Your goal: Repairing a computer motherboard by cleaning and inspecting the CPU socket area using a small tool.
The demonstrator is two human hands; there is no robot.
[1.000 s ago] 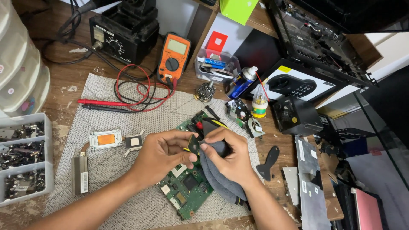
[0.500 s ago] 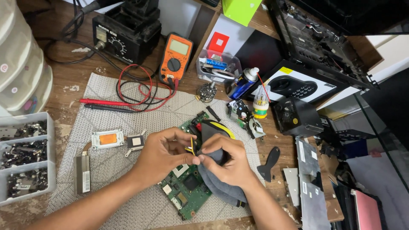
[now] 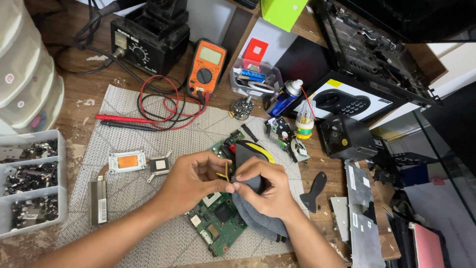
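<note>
— Left hand (image 3: 191, 178)?
— Curled over the green printed circuit board (image 3: 218, 218), thumb and forefinger pinching a thin yellow wire (image 3: 227, 171) that stands up between both hands.
— And the right hand (image 3: 265, 186)?
— Fingertips pressed together on the same yellow wire, just beside the left thumb, while resting on a dark grey rounded cloth-covered piece (image 3: 258, 218) with a yellow band along its upper edge.
— Where exactly?
— In the middle of a grey woven mat (image 3: 129, 124) on the worn wooden tabletop (image 3: 84, 94), grey piece lying partly over the circuit board.
— Left of the hands?
— A silver heat-sink plate with an orange pad (image 3: 127, 161), a smaller square metal bracket (image 3: 159, 165) touching its side, and farther out a clear plastic compartment tray of small dark parts (image 3: 29, 183).
— Farther back?
— An orange multimeter (image 3: 207, 69) with red and black leads looped on the mat, next to a black soldering station (image 3: 148, 37).
— To the right?
— A blue spray can with a white cap (image 3: 283, 97), a small yellow-capped bottle (image 3: 304, 121), and a black plastic pry tool (image 3: 313, 191) near the right wrist.
</note>
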